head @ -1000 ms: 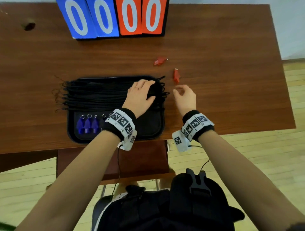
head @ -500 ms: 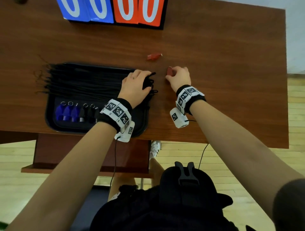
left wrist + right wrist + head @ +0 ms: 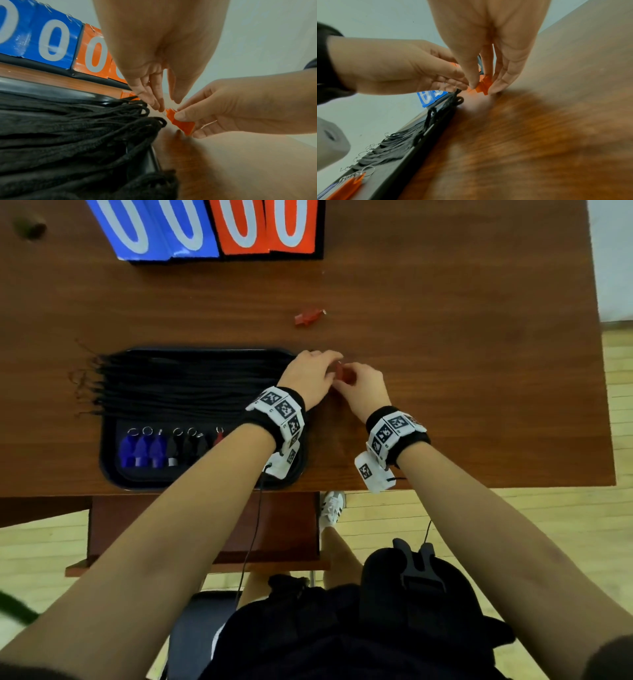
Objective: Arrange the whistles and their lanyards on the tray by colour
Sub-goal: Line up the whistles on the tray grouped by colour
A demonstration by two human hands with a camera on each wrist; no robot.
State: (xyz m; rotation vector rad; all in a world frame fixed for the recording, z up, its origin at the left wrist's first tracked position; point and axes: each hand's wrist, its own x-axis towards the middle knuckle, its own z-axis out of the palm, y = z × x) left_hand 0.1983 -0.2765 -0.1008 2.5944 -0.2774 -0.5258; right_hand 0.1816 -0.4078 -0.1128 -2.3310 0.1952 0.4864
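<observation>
My right hand (image 3: 346, 379) pinches a red whistle (image 3: 342, 374) just above the table, beside the right rim of the black tray (image 3: 113, 470). My left hand (image 3: 334, 365) meets it, fingertips closing on the whistle's ring end (image 3: 169, 109). Black lanyards (image 3: 185, 385) lie in a bundle across the tray's far half, their loops hanging over the right rim (image 3: 154, 120). Along the tray's near side stand three blue whistles (image 3: 140, 450), some black whistles (image 3: 186, 446) and a red one (image 3: 219, 438), partly hidden by my left forearm. Another red whistle (image 3: 306, 318) lies on the table behind my hands.
A flip scoreboard (image 3: 219, 227) with blue and orange zero cards stands at the back of the wooden table (image 3: 479, 371). The table's near edge runs just under my wrists. Lanyard ends with wire hooks stick out past the tray's left rim (image 3: 82, 378).
My right hand took the nearer red whistle off the table and carried it left to the tray's edge. My left hand left the lanyard bundle and moved right to meet it.
</observation>
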